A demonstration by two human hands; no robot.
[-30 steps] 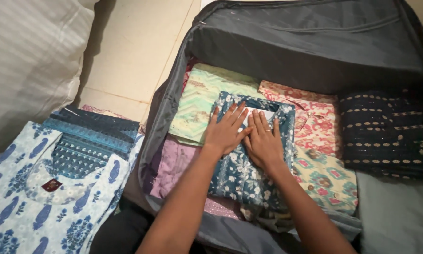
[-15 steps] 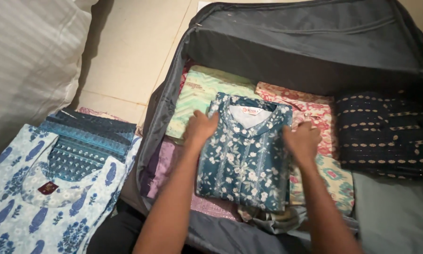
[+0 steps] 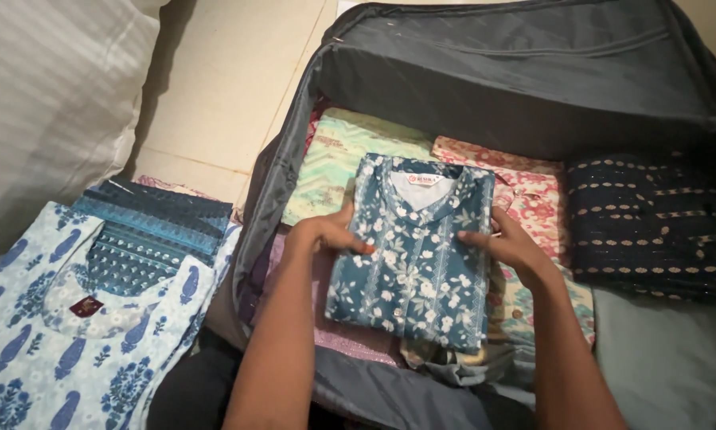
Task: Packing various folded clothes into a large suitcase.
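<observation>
I see my left hand (image 3: 326, 236) and right hand (image 3: 507, 243) each pinching an edge of the teal floral shirt (image 3: 413, 255) at frame centre, over the suitcase (image 3: 485, 72) (already stacked); a loose pinch could spoil its fold.

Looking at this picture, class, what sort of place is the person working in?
Probably a bedroom at home: a striped white pillow lies at left, and folded printed garments fill an open grey fabric suitcase, where both hands hold a folded teal floral shirt.
</observation>
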